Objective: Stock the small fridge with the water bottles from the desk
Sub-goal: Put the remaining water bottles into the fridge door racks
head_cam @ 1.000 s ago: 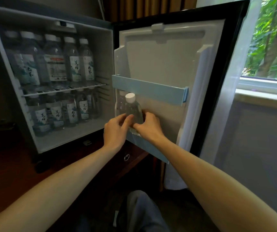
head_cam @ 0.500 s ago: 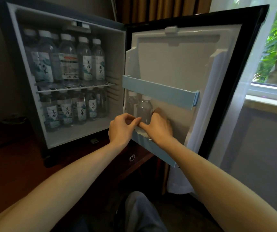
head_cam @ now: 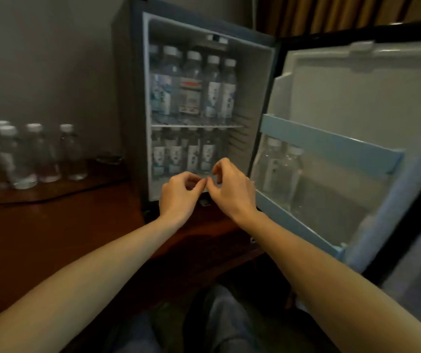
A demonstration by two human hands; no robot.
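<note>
Head view: we looked down on the small fridge (head_cam: 131, 98); its door (head_cam: 357, 93) stood swung open to the fridge's right
Left hand (head_cam: 180, 196): in front of the fridge's lower opening; fingers curled in, clenched on nothing we could see
Right hand (head_cam: 233, 191): also before the fridge's lower opening, on the door side; fingers curled likewise, grasping nothing; the two hands' fingertips nearly met
Door bottles (head_cam: 280, 169): two upright in the fridge door's lower rack, at its hinge end
Inside bottles (head_cam: 194, 85): rows upright on the fridge's wire shelf (head_cam: 196, 126); more on the fridge floor beneath
Desk bottles (head_cam: 33, 154): several upright on the desk (head_cam: 51, 225), well to the left of the fridge; blurred
</note>
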